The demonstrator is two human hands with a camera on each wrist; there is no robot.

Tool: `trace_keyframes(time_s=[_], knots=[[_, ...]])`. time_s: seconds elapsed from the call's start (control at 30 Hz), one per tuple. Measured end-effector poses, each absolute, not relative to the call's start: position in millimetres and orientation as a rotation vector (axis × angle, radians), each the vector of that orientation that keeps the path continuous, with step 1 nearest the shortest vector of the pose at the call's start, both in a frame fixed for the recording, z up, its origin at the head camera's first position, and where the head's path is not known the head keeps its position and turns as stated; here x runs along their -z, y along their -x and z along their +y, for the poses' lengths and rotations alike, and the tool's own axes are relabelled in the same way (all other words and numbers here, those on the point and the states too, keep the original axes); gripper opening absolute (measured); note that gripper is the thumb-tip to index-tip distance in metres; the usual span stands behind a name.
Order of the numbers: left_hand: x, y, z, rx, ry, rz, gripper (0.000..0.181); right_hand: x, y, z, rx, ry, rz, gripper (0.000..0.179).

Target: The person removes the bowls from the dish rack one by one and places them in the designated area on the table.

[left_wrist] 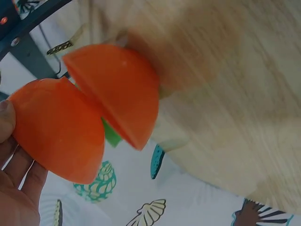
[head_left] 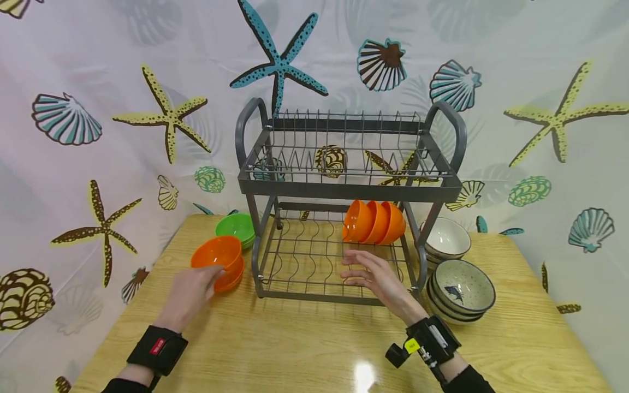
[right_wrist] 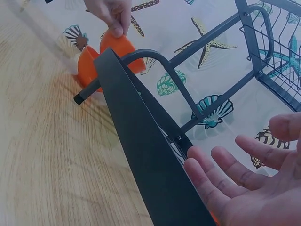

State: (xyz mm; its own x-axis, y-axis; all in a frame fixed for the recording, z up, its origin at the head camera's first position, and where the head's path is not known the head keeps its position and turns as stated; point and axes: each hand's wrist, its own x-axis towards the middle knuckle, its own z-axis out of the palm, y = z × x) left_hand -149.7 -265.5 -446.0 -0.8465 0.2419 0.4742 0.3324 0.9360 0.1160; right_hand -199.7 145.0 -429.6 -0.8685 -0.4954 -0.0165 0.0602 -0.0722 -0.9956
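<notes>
My left hand (head_left: 194, 286) pinches the rim of an orange bowl (head_left: 215, 251) left of the rack. In the left wrist view that bowl (left_wrist: 61, 132) is tilted, with thumb and fingers at its edge. A second orange bowl (head_left: 230, 277) sits just under it on the table. Three orange bowls (head_left: 375, 222) stand on edge in a row at the right of the dish rack's lower tier (head_left: 314, 299). In front of that tier is my right hand (head_left: 375, 275), its fingers spread and holding nothing. The right wrist view shows its fingers (right_wrist: 235, 172) beside the rack's dark frame.
Green bowls (head_left: 237, 226) are stacked behind the orange ones. Right of the rack stand a stack of speckled bowls (head_left: 467, 289) and, behind it, white bowls (head_left: 447, 237). The rack's upper tier (head_left: 349, 188) overhangs the lower one. A patterned cloth (head_left: 304, 54) hangs behind the table.
</notes>
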Motion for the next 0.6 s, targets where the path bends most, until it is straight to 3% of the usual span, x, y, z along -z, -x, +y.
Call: trace_keyframes(time_s=[0.6], knots=[[474,163,-262,0.237,0.327,-2.740,0.012,431,201,146,1.986,0.439,1.856,0.056]])
